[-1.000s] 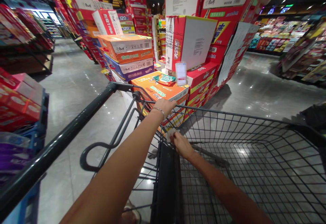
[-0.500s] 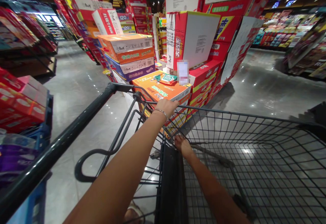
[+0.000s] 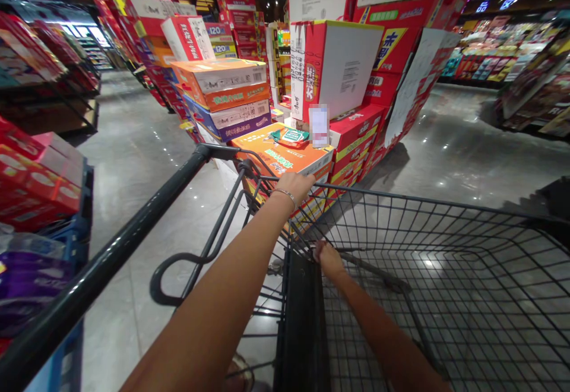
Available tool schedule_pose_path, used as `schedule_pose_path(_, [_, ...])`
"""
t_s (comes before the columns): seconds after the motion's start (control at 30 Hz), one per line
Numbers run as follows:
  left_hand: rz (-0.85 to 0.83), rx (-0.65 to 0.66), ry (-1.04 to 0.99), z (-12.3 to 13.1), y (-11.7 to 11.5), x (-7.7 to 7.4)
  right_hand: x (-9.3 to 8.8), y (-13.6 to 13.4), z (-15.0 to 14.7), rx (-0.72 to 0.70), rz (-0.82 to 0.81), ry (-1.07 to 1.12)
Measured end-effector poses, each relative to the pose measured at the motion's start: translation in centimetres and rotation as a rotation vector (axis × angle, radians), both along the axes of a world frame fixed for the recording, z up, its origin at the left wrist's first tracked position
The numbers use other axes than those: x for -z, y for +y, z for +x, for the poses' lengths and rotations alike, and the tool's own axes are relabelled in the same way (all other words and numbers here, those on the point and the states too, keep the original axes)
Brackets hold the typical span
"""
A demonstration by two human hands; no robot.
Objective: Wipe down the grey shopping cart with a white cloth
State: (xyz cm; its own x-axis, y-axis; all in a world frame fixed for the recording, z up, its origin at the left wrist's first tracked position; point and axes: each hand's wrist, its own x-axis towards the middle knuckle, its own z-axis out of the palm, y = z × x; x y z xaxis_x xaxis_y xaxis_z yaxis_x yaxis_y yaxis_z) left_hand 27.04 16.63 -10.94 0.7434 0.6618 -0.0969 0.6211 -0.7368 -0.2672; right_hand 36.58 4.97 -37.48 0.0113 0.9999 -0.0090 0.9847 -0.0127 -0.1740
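Observation:
My left hand point(image 3: 297, 189), with a thin bracelet at the wrist, is closed over the top rim of a black wire shopping cart point(image 3: 401, 198). Lower down, inside the basket, my right hand point(image 3: 328, 259) has its fingers curled at the wire side, by the top end of a dark flat panel point(image 3: 303, 315). What exactly those fingers grip is partly hidden. To the left of my arms run the cart's thick handle point(image 3: 129, 231) and a bent wire loop point(image 3: 167, 279). Just beyond my left hand lies an orange carton point(image 3: 285, 157) with a green packet point(image 3: 290, 136) on it.
Behind the cart rise stacked red cartons point(image 3: 360, 133) and a white-sided box point(image 3: 350, 65). More orange and purple cartons point(image 3: 231, 95) stand left of them. A blue pallet point(image 3: 75, 249) with red boxes point(image 3: 40, 184) is at the left. Glossy floor point(image 3: 454, 136) runs along the right.
The cart's wire loop has shifted right and slightly up in view. Both hands have moved slightly right with the cart, and they keep their places on it.

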Motion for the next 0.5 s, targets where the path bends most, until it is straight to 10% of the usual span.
schedule_pose_path(0.37, [-0.01, -0.012, -0.022, -0.3, -0.1, -0.3, -7.0, -3.2, 5.6, -0.303, 0.275, -0.178])
schedule_pose_path(0.5, [-0.004, -0.007, -0.015, -0.4, 0.0, -0.2, -7.7, -1.3, 4.5, -0.156, 0.36, -0.145])
